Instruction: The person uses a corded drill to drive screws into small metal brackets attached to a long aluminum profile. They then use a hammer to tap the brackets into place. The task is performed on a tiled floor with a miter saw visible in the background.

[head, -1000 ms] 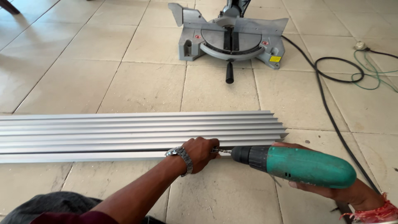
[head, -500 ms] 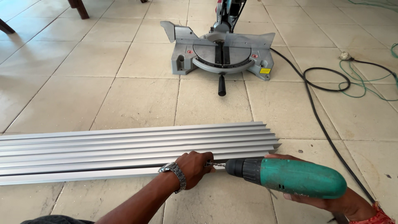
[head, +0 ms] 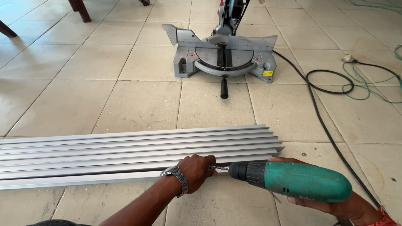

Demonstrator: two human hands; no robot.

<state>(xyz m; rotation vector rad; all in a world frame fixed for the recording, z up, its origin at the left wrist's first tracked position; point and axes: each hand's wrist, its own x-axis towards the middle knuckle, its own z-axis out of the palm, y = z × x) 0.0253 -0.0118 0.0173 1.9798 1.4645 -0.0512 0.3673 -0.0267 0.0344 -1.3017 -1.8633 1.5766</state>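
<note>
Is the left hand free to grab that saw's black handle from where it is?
Probably not: the left hand rests at the drill's bit, with aluminium rails and bare floor between it and the black handle.

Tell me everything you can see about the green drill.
The green drill has a glossy teal-green body, plastic by its look, and a black chuck at the front with a thin bit. It lies roughly level, pointing left toward the nearest of the aluminium profiles on the tiled floor. The right hand holds it from below; the left hand is at the bit's tip. Its rear part is out of view.
</note>
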